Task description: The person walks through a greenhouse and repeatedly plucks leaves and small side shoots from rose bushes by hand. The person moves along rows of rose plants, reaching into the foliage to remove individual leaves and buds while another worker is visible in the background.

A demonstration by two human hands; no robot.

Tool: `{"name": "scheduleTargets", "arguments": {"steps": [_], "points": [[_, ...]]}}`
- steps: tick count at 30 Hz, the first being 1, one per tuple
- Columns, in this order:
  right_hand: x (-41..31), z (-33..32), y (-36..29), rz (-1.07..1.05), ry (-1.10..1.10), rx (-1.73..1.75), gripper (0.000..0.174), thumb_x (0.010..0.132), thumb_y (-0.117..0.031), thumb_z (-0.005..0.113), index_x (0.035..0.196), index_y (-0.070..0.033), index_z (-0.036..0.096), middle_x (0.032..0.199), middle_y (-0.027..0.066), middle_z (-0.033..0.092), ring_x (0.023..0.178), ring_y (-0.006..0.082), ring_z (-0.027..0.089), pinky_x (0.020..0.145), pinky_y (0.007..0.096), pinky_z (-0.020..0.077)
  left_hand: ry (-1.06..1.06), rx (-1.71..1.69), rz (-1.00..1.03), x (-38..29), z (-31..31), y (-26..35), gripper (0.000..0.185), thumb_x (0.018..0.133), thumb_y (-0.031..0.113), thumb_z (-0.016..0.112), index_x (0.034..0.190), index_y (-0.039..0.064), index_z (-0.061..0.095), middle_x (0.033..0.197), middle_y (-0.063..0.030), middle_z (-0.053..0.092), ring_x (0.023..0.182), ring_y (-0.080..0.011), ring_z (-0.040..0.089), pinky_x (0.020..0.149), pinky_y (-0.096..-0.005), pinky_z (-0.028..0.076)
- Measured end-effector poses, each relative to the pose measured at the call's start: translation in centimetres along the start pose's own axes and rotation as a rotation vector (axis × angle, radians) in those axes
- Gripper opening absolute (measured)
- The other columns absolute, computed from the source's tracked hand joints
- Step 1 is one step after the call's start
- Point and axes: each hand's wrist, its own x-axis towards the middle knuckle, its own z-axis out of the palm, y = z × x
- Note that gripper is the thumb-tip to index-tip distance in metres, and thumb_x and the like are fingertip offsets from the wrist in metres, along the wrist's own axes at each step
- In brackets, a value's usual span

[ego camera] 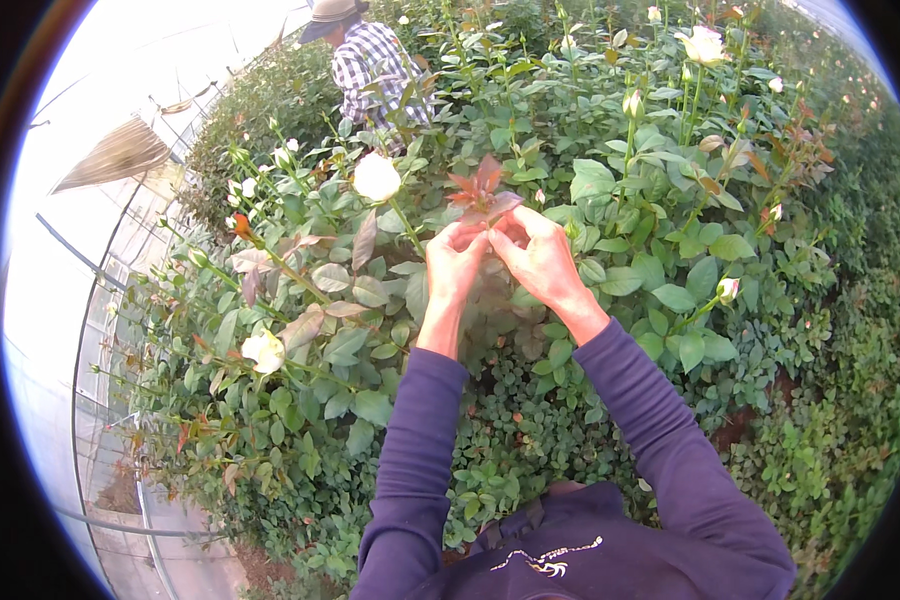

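A rose shoot with dark red young leaves (483, 193) stands at the centre, directly above my hands. My left hand (454, 262) pinches it just below the leaves, thumb against fingers. From the other side my right hand (534, 251) meets it there, its thumb and fingers also closed at the stem. Both fingertips nearly touch, and the stem between them is mostly hidden. Left of the shoot is a white rose bloom (376, 177) on a green stem. A cream rose (263, 352) hangs lower left, and a pink-white bud (727, 289) is at the right.
A person in a checked shirt and hat (379, 71) is among the bushes at the upper left. Dense rose foliage (345, 341) surrounds my arms. Greenhouse sheeting and a pipe (142, 532) run along the left side. A pale open rose (703, 46) rises at the upper right.
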Motion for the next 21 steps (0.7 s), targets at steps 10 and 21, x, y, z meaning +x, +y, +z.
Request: {"name": "scheduleTargets", "arguments": {"steps": [10,21], "points": [[1.4,-1.1,0.2,0.157,-0.183,-0.010,0.023,0.090,-0.020,0.074,0.097,0.002,0.071,0.078,0.0071,0.071,0.069,0.0101,0.063,0.064,0.0290,0.0515,-0.037,-0.034,0.064,-1.0,0.1,-0.5,0.022,0.090,0.010,0.076,0.109,0.000,0.070,0.099,-0.0061,0.074,0.088,-0.0112,0.068,0.081,-0.0279,0.055],[-0.8,1.4,2.4,0.222,0.016,0.458,0.017,0.094,-0.013,0.074,0.105,0.000,0.073,0.092,0.0032,0.074,0.076,0.0066,0.065,0.067,0.0219,0.0518,0.027,0.033,0.092,-1.4,0.2,-1.0,0.020,0.091,0.006,0.073,0.109,-0.001,0.069,0.098,-0.0047,0.074,0.088,-0.0105,0.067,0.079,-0.0280,0.054]]}}
